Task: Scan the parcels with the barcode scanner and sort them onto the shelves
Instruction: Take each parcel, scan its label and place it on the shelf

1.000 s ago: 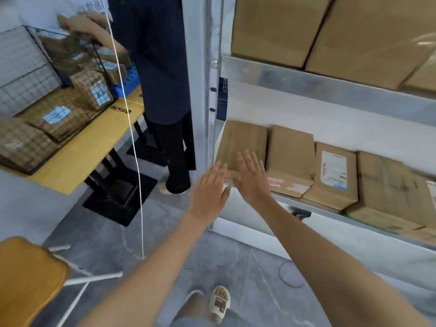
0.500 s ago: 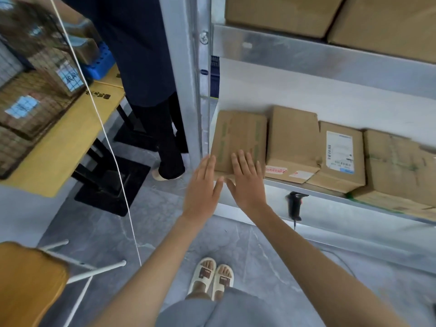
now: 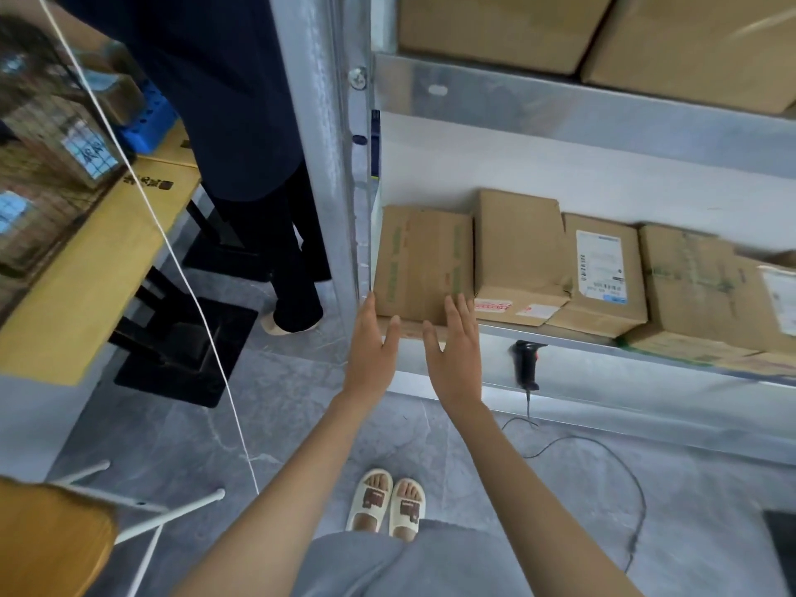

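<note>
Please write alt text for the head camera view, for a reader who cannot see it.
Both open hands, left hand and right hand, reach the front edge of the leftmost cardboard parcel on a metal shelf. More parcels line the shelf; a black barcode scanner hangs below.

Brown cardboard parcel with faint green print, just beyond the fingertips. To the right of the fingers: plain brown box with red-and-white stickers; brown box with white label. Black barcode scanner below the fingers' level, on the silver-grey shelf rail. Cream slippers; yellow tabletop; grey marbled floor.
</note>
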